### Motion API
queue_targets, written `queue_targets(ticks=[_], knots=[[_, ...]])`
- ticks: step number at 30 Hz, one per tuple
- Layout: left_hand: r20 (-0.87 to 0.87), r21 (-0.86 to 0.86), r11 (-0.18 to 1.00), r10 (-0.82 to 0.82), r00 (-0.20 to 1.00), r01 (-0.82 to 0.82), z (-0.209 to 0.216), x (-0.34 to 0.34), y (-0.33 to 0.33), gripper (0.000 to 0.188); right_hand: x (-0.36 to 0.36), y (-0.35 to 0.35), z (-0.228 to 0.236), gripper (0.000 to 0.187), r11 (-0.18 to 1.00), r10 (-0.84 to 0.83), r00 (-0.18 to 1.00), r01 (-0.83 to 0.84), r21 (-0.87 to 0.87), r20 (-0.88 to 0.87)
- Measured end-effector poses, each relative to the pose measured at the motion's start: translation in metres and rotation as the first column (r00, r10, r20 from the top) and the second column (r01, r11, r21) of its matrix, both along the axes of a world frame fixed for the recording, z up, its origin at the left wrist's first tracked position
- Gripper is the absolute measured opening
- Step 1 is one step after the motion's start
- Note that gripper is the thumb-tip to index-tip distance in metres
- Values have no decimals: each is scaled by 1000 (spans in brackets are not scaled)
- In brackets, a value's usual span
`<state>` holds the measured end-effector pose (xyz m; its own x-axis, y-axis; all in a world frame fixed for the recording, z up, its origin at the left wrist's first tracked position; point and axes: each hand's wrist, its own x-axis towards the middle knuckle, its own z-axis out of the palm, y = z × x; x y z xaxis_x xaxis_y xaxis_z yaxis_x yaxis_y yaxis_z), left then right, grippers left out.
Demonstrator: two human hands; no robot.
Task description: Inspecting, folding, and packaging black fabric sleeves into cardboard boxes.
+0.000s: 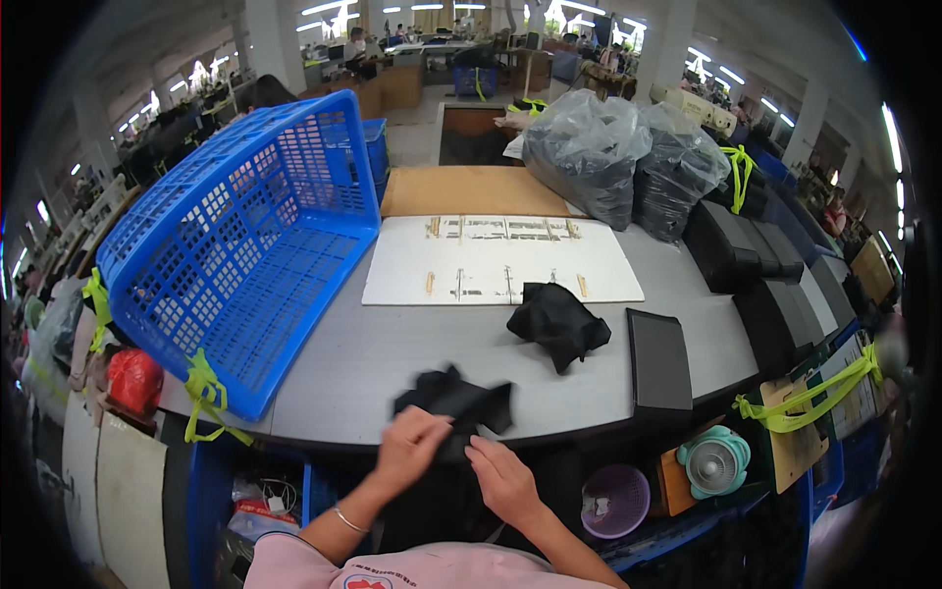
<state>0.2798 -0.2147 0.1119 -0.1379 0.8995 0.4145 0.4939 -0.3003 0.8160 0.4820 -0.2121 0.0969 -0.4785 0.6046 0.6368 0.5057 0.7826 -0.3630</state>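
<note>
Cloth (456,398), black and motion-blurred, just over the near edge of the grey tabletop (339,368). Pinched at its near side between thumb and fingers of the left hand (410,450); close by, toward the right, fingertips of the right hand (502,481) drawn together, actual grip impossible to tell. Farther off, to the right, a crumpled black piece (557,329), overlapping the near edge of a white board (500,257). Beside it, a flat dark panel (659,363); leftward, a tipped blue basket (316,329).
</note>
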Motion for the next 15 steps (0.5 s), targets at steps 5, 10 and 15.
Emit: queue_targets(ticks=[5, 10, 15], knots=[[-38, 116, 973, -197, 980, 200, 16, 80, -46, 13, 20, 0, -42, 9, 976, -70, 997, 60, -207, -43], [107, 84, 961, -273, 956, 265, 31, 100, -61, 14, 67, -14, -11, 17, 698, -197, 955, -21, -716, -220], [152, -16, 985, -165, 974, 170, 26, 97, -48, 19, 66, -76, 48, 12, 886, -289, 899, 121, -448, -330]])
